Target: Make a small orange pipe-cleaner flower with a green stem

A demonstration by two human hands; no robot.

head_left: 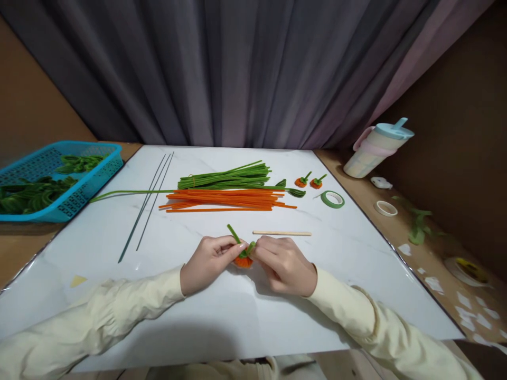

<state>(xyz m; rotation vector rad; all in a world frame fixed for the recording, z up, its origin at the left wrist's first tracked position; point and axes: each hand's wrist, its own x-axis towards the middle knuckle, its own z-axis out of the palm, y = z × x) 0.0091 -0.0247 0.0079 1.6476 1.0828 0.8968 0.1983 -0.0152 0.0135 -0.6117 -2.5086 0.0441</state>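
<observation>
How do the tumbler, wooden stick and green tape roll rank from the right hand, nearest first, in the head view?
1. Wooden stick: just beyond the right hand.
2. Green tape roll: farther out, rightward.
3. Tumbler: far right, beyond the tape.

Small indoor craft corner, marble-patterned white worktop (348, 306) against a grey curtain (245, 74), bundled green stems (225, 177), orange stems (222, 200), green tape roll (325, 199), blue basket (59, 215), paper scraps (434, 285)
</observation>
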